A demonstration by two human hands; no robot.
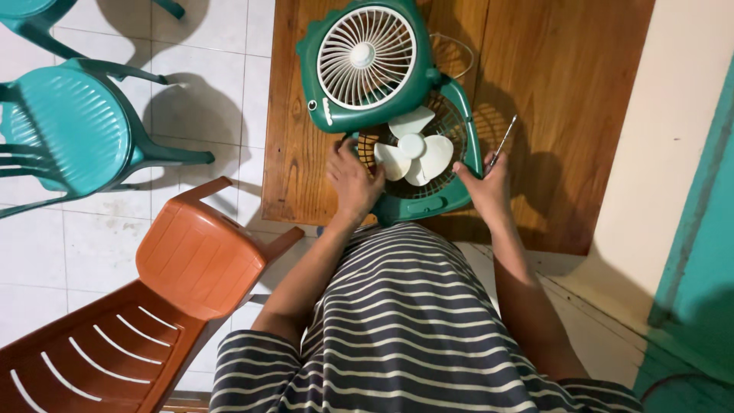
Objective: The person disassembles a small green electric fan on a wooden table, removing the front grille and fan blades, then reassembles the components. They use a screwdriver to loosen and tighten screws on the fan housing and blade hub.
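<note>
Fingers of my left hand (353, 182) lie curled and close together on the left rim of the open green plastic fan body (419, 172), pressing on it rather than wrapped round it; the tips are hidden against the grille, so I cannot tell how far they reach inside. Fingers of my right hand (485, 187) are clamped on a slim metal screwdriver (503, 142), whose shaft slants up and to the right away from the fan's right edge, while the same hand rests against that edge. Its handle is buried in my grip.

Far left, two teal plastic chairs (65, 126) stand on the white tiled floor (222, 92), both cut off by the frame. Below them an orange plastic chair (180, 268) leans in, its seat cut off at the bottom corner.

Between my hands the fan body lies flat on the brown wooden table (550, 99), its three white blades (413, 153) bare and facing up. Its top half is covered by the detached green front cover with a round white grille (367, 61), which is tilted and overlaps it. A thin white wire guard (459, 50) peeps out behind the cover, mostly hidden.

My striped shirt (413, 329) blocks the table's near edge. At right, a cream wall (673, 130) and a teal door edge (707, 252) are only partly seen.
</note>
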